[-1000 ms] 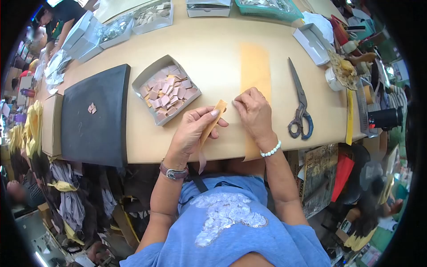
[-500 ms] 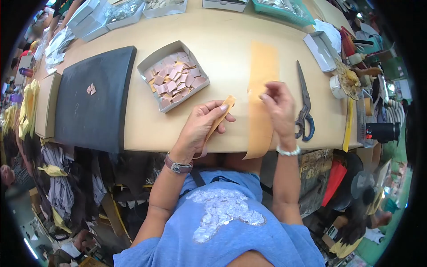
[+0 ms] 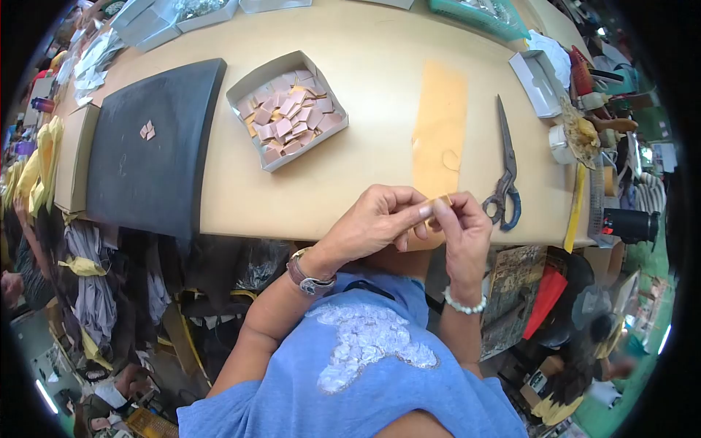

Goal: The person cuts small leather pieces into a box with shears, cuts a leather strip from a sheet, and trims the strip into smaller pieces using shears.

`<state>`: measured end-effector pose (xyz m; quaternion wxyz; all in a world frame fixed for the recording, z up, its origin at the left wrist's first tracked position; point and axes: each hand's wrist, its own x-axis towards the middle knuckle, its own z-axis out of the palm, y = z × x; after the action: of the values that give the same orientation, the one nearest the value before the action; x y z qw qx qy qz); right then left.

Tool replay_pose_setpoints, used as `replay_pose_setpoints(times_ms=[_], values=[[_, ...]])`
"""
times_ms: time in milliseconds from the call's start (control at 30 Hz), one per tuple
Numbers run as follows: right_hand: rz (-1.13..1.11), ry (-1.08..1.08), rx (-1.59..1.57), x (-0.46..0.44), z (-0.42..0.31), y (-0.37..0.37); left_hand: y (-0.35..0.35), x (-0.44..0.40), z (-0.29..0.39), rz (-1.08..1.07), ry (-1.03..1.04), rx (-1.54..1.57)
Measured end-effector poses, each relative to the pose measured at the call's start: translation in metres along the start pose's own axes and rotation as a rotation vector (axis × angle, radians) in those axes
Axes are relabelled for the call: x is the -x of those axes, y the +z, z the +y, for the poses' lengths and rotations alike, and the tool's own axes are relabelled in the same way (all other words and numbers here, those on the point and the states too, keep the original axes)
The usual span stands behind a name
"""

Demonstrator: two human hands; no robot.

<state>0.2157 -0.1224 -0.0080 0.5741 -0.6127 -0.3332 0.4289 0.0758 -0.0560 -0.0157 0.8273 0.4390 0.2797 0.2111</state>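
Near the table's front edge, my left hand pinches the orange strip, most of which is hidden by my fingers. Thumb and fingers of my right hand are closed on the strip's end, and both hands meet there. Beneath and beyond them a wide orange band lies flat, with a thin curled thread on it. Dark scissors lie closed to the right of the band. An open grey box at the left holds several small pink and orange pieces.
At the left a black board carries a few small pink pieces, beside a cardboard box. A white box, a yellow strip and a black cylinder are at the right. A green tray stands at the back.
My right hand swung out over the wide band, then came back to the strip. My left hand moved right and nearer the table's front edge, bringing the strip along. The view has shifted.
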Motion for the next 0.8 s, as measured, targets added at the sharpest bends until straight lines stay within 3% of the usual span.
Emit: replay_pose_setpoints(times_ms=[100,167,367,500,633,733,800], values=[[0.052,-0.108,0.031,-0.017,0.01,-0.003,-0.008,0.017,0.02,0.147,-0.18,-0.17],[0.167,-0.123,-0.013,-0.032,0.013,-0.021,-0.028,0.025,0.011,0.139,-0.114,-0.161],[0.23,-0.062,-0.207,-0.042,0.015,-0.039,-0.054,0.044,0.004,0.269,-0.137,-0.14],[0.002,0.024,-0.71,-0.043,0.014,-0.031,-0.053,0.041,-0.005,0.39,-0.093,-0.079],[-0.254,-0.058,-0.924,-0.05,0.012,-0.02,-0.054,0.041,-0.011,0.455,-0.068,-0.235],[-0.284,-0.174,-0.427,-0.043,0.001,0.004,-0.052,0.039,-0.013,0.514,-0.007,-0.287],[-0.43,-0.194,-0.039,-0.037,0.002,0.018,-0.054,0.038,-0.015,0.53,0.001,-0.276]])
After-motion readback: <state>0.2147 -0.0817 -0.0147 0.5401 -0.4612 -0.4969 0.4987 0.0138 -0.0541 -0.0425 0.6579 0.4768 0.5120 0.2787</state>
